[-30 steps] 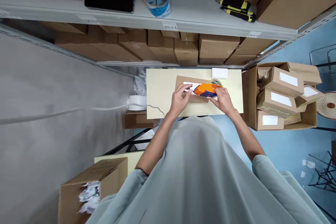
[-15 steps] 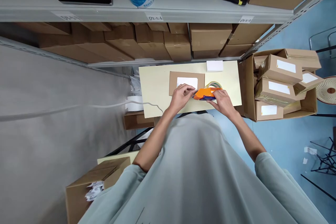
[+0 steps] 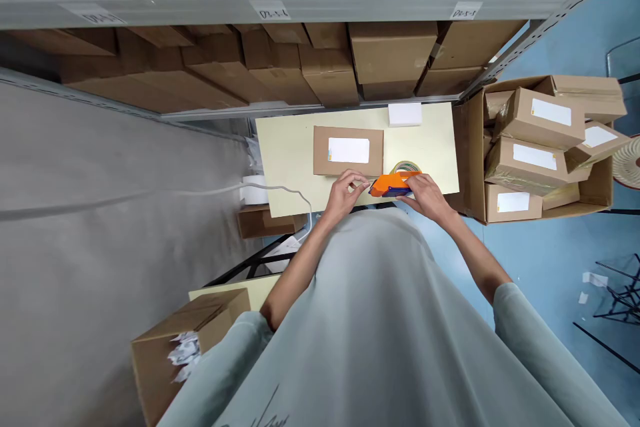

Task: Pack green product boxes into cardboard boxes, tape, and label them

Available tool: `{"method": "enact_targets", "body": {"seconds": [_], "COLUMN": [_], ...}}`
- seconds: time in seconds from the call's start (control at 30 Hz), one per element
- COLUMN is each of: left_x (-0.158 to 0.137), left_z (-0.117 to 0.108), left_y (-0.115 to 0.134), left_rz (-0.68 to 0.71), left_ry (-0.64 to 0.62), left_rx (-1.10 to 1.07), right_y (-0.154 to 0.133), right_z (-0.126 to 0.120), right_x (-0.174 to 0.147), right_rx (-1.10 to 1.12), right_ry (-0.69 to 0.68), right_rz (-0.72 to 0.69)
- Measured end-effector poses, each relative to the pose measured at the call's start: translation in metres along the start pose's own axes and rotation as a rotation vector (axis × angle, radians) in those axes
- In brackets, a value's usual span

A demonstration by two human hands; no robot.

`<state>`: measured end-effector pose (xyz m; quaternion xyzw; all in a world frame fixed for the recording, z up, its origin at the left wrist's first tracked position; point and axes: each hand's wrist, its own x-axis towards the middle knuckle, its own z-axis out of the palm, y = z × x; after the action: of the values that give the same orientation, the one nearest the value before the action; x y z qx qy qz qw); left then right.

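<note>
My right hand (image 3: 423,194) is wrapped around an orange and blue tape dispenser (image 3: 393,183) above the table's front edge. My left hand (image 3: 345,191) is pinched at the dispenser's left end; whatever lies between its fingertips is too small to make out. Just beyond the left hand, a closed brown cardboard box (image 3: 349,151) with a white label lies on the pale yellow table (image 3: 290,140). A roll of tape (image 3: 405,166) sits behind the dispenser, partly hidden by it.
A white stack of labels or paper (image 3: 405,114) lies at the table's back edge. To the right, a large open carton (image 3: 467,160) holds several labelled boxes. A metal shelf (image 3: 350,5) with boxes overhangs the back. A white cable (image 3: 225,189) runs in from the left.
The view has shifted. My left hand has come away from the box, uncovering its label, and both hands with the dispenser are nearer my body.
</note>
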<state>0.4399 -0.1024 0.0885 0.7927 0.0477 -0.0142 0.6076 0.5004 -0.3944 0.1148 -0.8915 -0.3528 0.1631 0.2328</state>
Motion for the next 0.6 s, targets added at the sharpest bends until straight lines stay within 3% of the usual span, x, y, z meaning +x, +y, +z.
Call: {"method": "enact_targets", "body": {"seconds": [0.27,0.6], "left_x": [-0.027,-0.036], "left_z": [0.016,0.041], "left_y": [-0.026,-0.067], "left_rz": [-0.182,-0.332], "left_ry": [0.102,0.208], "left_rx": [0.022,-0.009], "right_y": [0.040,0.082], "right_z": [-0.003,0.018], "right_x": [-0.028,-0.021], "right_rx": [-0.020,-0.036], "right_ry": [-0.055,-0.147], "right_rz": [-0.001,-0.053]}}
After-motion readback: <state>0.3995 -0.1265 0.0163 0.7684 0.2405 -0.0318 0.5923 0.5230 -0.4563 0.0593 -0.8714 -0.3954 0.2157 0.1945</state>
